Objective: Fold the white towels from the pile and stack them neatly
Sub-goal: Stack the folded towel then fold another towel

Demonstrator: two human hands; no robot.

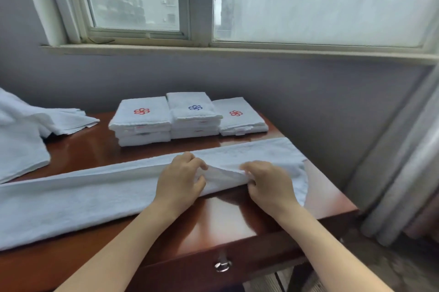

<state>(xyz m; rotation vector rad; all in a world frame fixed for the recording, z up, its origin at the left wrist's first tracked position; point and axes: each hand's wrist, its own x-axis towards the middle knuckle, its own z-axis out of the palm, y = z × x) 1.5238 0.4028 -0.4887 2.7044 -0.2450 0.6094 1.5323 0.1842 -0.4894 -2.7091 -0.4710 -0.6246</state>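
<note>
Head view: towel lies lengthwise left-to-right across table.

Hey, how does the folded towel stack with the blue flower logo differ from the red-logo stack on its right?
The middle stack of folded white towels with a blue flower logo is taller, several towels high; the rightmost stack of folded white towels with a red flower logo is lowest, perhaps two. Their logos differ: blue against red. Both are neat white rectangles, logo up, side by side on the glossy reddish-brown wooden table.
</note>
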